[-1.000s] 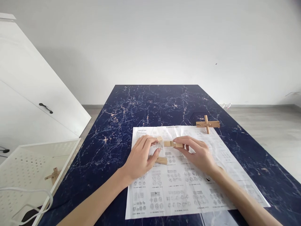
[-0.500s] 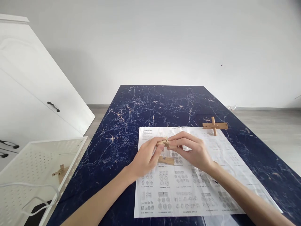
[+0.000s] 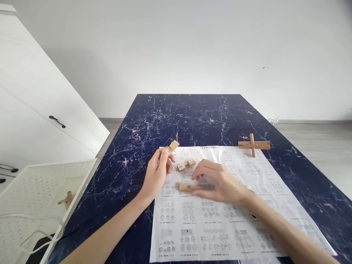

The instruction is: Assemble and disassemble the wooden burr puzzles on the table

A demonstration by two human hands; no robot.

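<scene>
My left hand (image 3: 157, 171) is closed on a light wooden puzzle piece (image 3: 174, 145), which sticks up past the thumb and fingertips. On the printed sheet (image 3: 228, 229), to the right of that hand, lies a notched wooden piece (image 3: 181, 167) with a dark mark on one end. Nearer to me, a longer notched wooden bar (image 3: 184, 187) rests on the paper. Over the bar's right end hovers my right hand (image 3: 224, 181), slightly blurred, thumb and fingers apart. Whether its thumb touches the bar I cannot tell.
A wooden cross of interlocked pieces (image 3: 253, 145) lies at the sheet's far right corner. The dark blue marbled table (image 3: 176, 117) extends beyond the paper. To the left are a white perforated basket (image 3: 24, 183) with wooden pieces and a cable (image 3: 30, 216), and a white cabinet (image 3: 41, 95).
My hands have moved apart. The wooden work held between them is now separate: one piece in my left hand, another on the sheet. My right hand has come down beside the bar.
</scene>
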